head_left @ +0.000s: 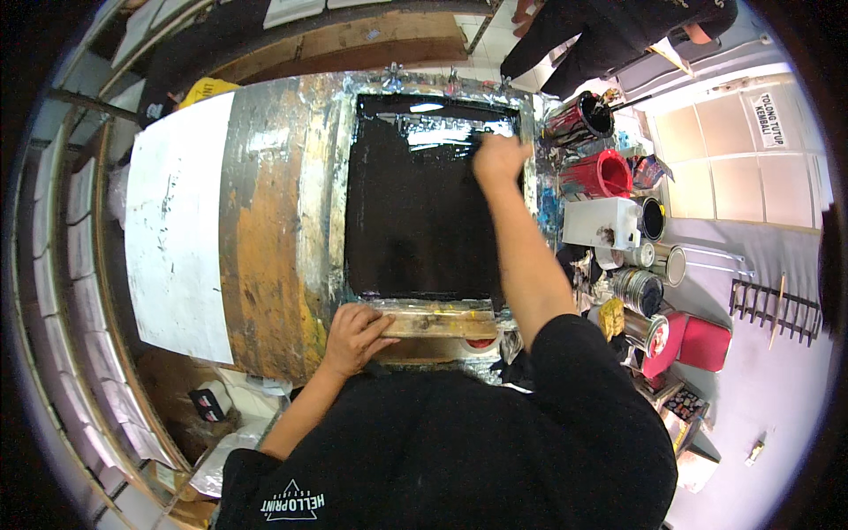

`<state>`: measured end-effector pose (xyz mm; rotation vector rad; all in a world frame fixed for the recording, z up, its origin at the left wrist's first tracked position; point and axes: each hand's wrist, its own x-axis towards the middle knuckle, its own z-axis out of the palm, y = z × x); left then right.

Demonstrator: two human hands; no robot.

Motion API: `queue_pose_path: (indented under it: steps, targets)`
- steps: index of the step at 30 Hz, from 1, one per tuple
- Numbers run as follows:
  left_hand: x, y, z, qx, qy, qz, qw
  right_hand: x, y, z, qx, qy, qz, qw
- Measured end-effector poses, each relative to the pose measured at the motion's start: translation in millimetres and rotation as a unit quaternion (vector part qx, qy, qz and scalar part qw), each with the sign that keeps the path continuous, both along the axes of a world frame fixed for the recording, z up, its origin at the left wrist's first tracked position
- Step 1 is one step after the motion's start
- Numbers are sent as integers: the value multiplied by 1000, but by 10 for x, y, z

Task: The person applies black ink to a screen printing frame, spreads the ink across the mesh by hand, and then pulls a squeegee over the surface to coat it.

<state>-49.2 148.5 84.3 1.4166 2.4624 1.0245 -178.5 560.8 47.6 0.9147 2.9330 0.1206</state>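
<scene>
A screen-printing frame [338,203] lies on the worktable, its mesh [420,212] covered in black. Wet, shiny ink streaks [442,132] cross the far end of the mesh. My right hand [502,163] is closed above the far right part of the mesh, near the frame's right side; whatever its fingers hold is hidden. At the near edge my left hand [358,336] grips the left end of a stained wooden bar [442,321], thumb laid along it. Whether the bar belongs to the frame or is a squeegee, I cannot tell.
Left of the frame, a white sheet [177,234] covers part of the paint-stained table [261,221]. Along the right stand a red ink pot [609,174], a dark-smeared pot [579,122], a white jug [601,221] and several tins [638,290]. Another person [609,40] stands beyond.
</scene>
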Motion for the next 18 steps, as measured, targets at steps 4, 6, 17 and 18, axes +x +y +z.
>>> queue_pose_path:
  steps: [4,6,17,18]
  targets:
    - [80,53,33,-30,-4,16,999,-585,-1061,-50,-58,-31,78,995]
    - [96,58,40,-43,-2,12,999,-625,-1614,-69,-38,-10,204,978]
    - [128,-3,76,2,10,21,1000,809,-170,-16,2,-46,-57,997]
    - [148,-26,74,2,17,29,999,900,-459,4,3,-35,-19,999]
